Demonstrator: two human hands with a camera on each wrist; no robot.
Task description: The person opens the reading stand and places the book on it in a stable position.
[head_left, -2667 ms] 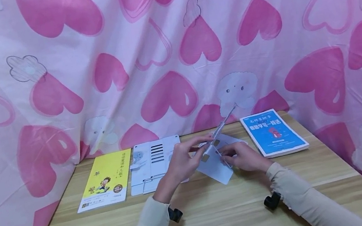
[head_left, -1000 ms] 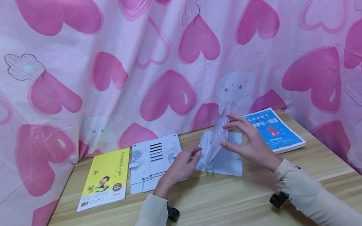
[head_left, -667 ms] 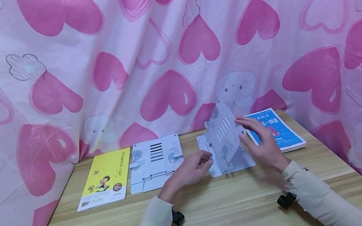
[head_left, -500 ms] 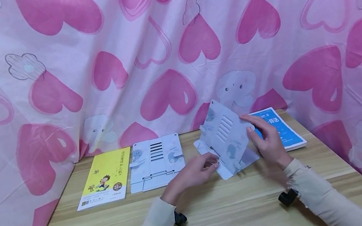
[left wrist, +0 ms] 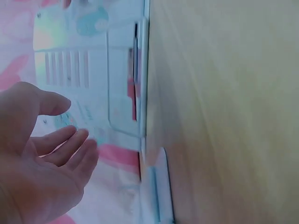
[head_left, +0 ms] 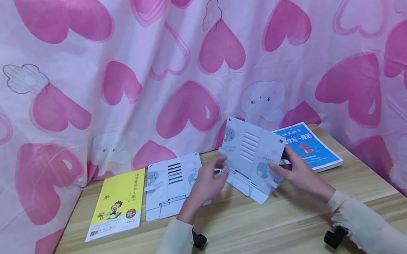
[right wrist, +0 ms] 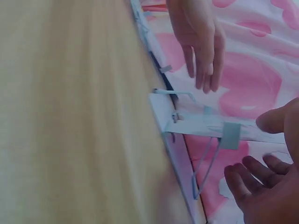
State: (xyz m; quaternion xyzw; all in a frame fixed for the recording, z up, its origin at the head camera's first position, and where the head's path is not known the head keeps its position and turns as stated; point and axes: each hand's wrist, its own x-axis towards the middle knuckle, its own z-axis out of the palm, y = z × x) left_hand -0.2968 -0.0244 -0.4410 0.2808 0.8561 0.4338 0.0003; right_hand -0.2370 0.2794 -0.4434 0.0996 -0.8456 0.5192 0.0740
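A pale blue book stand (head_left: 260,147), with slots, cartoon prints and a wire support, stands tilted back on the table, turned at an angle. My left hand (head_left: 210,181) hovers at its left edge with fingers loosely bent. In the left wrist view this hand (left wrist: 51,172) has nothing between thumb and fingers. My right hand (head_left: 296,170) is at the stand's lower right edge, thumb in front and fingers partly hidden behind. In the right wrist view, that hand (right wrist: 275,200) spreads around the panel (right wrist: 196,126) with fingers relaxed and apart from it.
A second, similar book stand (head_left: 163,186) lies folded flat to the left. Beyond it is a yellow book (head_left: 123,197). A blue book (head_left: 313,154) lies at the right, partly behind the stand. A pink heart-print curtain (head_left: 177,60) hangs behind the wooden table (head_left: 253,239).
The stand's panel has swung up from its base, turned to face me, and now leans back. My right hand has moved to its right edge; my left hand has drawn off slightly.
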